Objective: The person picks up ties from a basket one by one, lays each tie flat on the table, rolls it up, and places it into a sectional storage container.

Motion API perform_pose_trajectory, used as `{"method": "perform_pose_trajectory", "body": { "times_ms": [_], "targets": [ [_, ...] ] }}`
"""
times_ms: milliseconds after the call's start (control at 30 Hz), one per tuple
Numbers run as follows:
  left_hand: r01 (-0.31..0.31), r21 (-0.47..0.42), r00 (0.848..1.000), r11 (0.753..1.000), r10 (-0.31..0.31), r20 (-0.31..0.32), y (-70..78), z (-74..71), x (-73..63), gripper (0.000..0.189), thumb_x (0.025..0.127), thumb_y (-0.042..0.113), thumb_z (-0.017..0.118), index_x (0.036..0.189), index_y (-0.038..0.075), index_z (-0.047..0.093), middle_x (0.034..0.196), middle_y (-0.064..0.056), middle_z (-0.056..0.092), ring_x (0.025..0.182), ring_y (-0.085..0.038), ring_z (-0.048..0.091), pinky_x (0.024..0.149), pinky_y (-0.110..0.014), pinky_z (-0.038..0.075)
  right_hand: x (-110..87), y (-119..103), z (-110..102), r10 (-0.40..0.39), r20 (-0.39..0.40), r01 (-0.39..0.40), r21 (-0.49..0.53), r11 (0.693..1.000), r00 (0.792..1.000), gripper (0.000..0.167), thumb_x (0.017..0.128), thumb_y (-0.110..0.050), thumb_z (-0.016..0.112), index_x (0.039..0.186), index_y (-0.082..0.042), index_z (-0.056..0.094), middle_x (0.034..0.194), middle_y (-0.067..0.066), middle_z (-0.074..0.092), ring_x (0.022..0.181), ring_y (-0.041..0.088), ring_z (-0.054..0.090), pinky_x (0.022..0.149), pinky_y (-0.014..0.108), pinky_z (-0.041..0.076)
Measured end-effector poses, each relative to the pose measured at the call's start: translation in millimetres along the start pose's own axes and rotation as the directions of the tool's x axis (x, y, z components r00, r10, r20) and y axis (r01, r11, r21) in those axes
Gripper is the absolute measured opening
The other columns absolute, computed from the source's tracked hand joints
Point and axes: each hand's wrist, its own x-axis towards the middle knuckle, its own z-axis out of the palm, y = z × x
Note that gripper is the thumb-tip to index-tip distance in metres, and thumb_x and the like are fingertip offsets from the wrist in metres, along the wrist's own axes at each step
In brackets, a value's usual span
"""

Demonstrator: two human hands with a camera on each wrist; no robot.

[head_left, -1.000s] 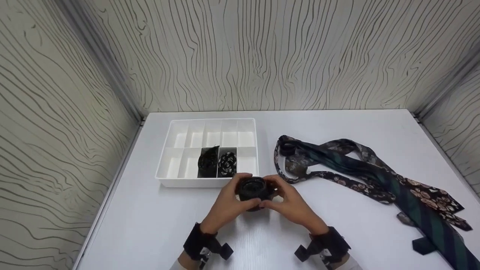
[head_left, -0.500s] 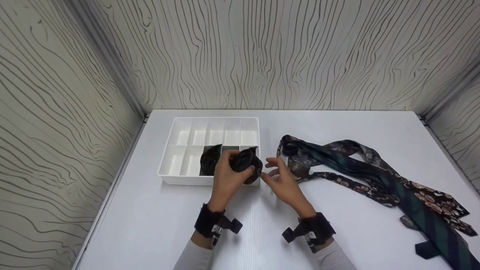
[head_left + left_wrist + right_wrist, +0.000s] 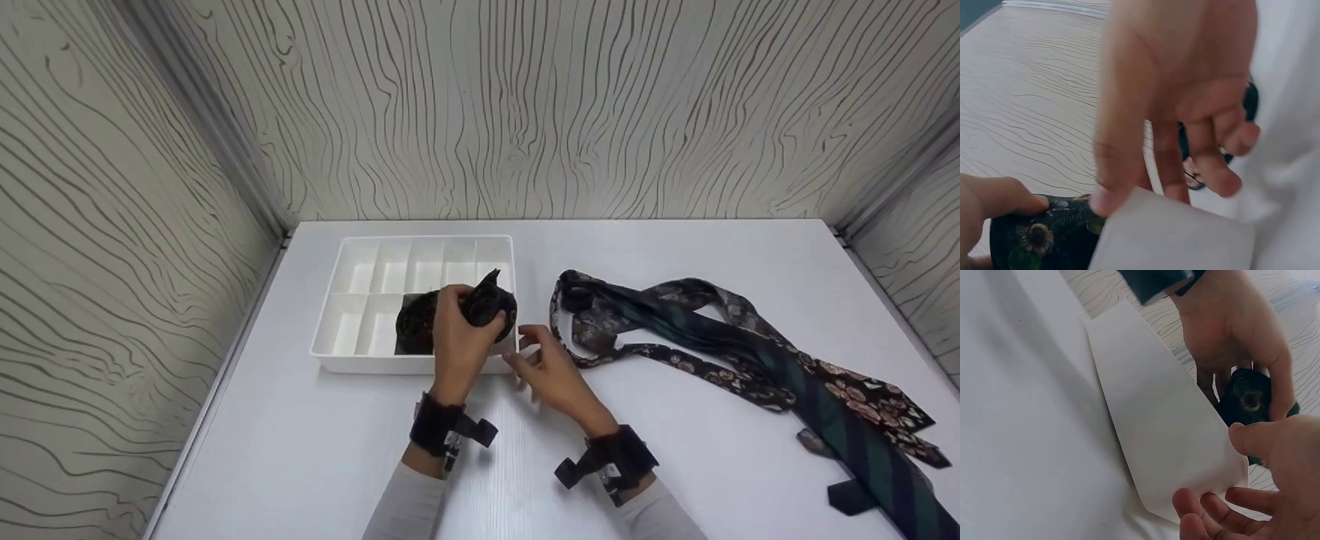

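Holding the rolled tie (image 3: 489, 306) in the left-hand grip (image 3: 460, 341), pinching it between thumb and curled fingers, just right of centre in the head view. Hanging at the right end of the white box's (image 3: 375, 365) lower row, with the exact depth impossible to tell. Showing a pointed tip (image 3: 492, 276) poking up above the roll. Probably risking an unwinding coil, from easing off the thumb with nothing else binding the outer wrap. Possibly risking a jam as well, from lowering at a slant or folding the tip under against the compartment's edge.

Curving the right-hand grip (image 3: 553, 371) loosely around the box's lower right corner, near mid-frame, leaving a wide gap between thumb and fingers; touching or merely hovering, hard to tell. Perhaps risking a sliding box, from pressing downward against a weakly steadied corner.

Crowding a second roll (image 3: 414, 326) just left of the left-hand grip; possibly risking dislodging it, from spreading the fingers abruptly on release.

Farther out, having a striped tie (image 3: 862, 446) and a floral tie (image 3: 868, 390) sprawling across the worktop (image 3: 285, 450) at frame right. Perhaps risking dragging them, from catching the nearby loop while withdrawing the right-hand grip.
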Motion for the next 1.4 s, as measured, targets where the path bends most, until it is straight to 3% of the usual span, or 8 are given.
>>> {"method": "perform_pose_trajectory", "body": {
  "times_ms": [233,400,533,700,900,1033,1200,1400],
  "targets": [
    [-0.146,0.175,0.988,0.974,0.152,-0.018,-5.6,5.8,0.6,0.048,0.071,0.004,0.086,0.113,0.004,0.062,0.11,-0.012,0.064,0.107,-0.029,0.06,0.098,-0.046,0.05,-0.9,-2,-1,-0.002,0.004,0.002,-0.001,1.0,1.0,0.058,0.101,-0.029,0.073,0.148,-0.003,0.049,0.129,0.019,0.06,0.078,0.032,0.072,0.049,0.033,0.055],
    [-0.192,0.292,0.981,0.937,0.182,0.06,-6.4,13.0,-5.0,0.053,0.07,0.005,0.088,0.117,0.005,0.062,0.111,-0.011,0.063,0.107,-0.03,0.06,0.095,-0.045,0.053,-1.1,0,0,-0.02,-0.007,0.02,-0.014,1.0,1.0,0.052,0.101,-0.024,0.072,0.146,-0.005,0.052,0.127,0.019,0.061,0.077,0.029,0.071,0.048,0.03,0.054],
    [-0.227,0.346,0.973,0.91,0.196,0.123,-5.1,13.7,-10.7,0.057,0.076,0.011,0.09,0.125,0.005,0.061,0.119,-0.014,0.063,0.113,-0.033,0.063,0.097,-0.048,0.055,-1.1,2,-1,-0.06,-0.02,0.059,-0.04,0.997,0.998,0.047,0.101,-0.018,0.071,0.143,-0.006,0.054,0.125,0.019,0.063,0.077,0.021,0.07,0.051,0.028,0.054],
    [-0.212,0.362,0.973,0.908,0.163,0.162,0.6,6.8,-13.7,0.059,0.08,0.025,0.089,0.129,0.003,0.063,0.125,-0.016,0.068,0.115,-0.032,0.061,0.099,-0.047,0.054,-2.6,2,-1,-0.065,-0.023,0.063,-0.064,0.996,0.998,0.044,0.103,-0.02,0.07,0.142,-0.008,0.055,0.125,0.018,0.064,0.077,0.014,0.066,0.052,0.029,0.054],
    [-0.173,0.372,0.983,0.912,0.136,0.124,1.6,5.4,-14.7,0.05,0.083,0.02,0.088,0.123,-0.003,0.069,0.119,-0.017,0.073,0.112,-0.032,0.056,0.097,-0.047,0.053,-2.0,3,1,-0.048,-0.028,0.046,-0.059,0.997,0.998,0.045,0.103,-0.025,0.071,0.141,-0.009,0.055,0.125,0.017,0.062,0.077,0.015,0.067,0.051,0.029,0.053],
    [-0.155,0.409,0.983,0.899,0.101,0.152,0.7,7.1,-16.6,0.051,0.085,0.02,0.087,0.123,-0.007,0.068,0.123,-0.022,0.065,0.116,-0.035,0.054,0.098,-0.047,0.053,-2.9,2,2,-0.05,-0.025,0.049,-0.056,0.997,0.998,0.044,0.103,-0.024,0.07,0.141,-0.007,0.055,0.125,0.018,0.062,0.078,0.017,0.068,0.052,0.029,0.054],
    [-0.116,0.379,0.975,0.918,0.033,0.22,3.8,1.2,-17.0,0.053,0.087,0.022,0.083,0.127,-0.008,0.067,0.131,-0.023,0.051,0.123,-0.038,0.049,0.102,-0.05,0.054,-5.6,4,1,-0.04,0.006,0.041,-0.046,0.998,0.999,0.046,0.104,-0.026,0.07,0.143,-0.007,0.053,0.127,0.017,0.062,0.078,0.025,0.071,0.052,0.03,0.055],
    [-0.116,0.342,0.96,0.933,0.017,0.281,5.8,-10.0,-14.2,0.051,0.089,0.017,0.083,0.13,-0.009,0.068,0.129,-0.024,0.057,0.125,-0.04,0.052,0.106,-0.053,0.052,-9.2,6,0,-0.045,0.032,0.046,-0.047,0.998,0.998,0.051,0.102,-0.023,0.072,0.146,-0.007,0.051,0.131,0.018,0.059,0.08,0.03,0.072,0.055,0.027,0.055]
  ]
}}
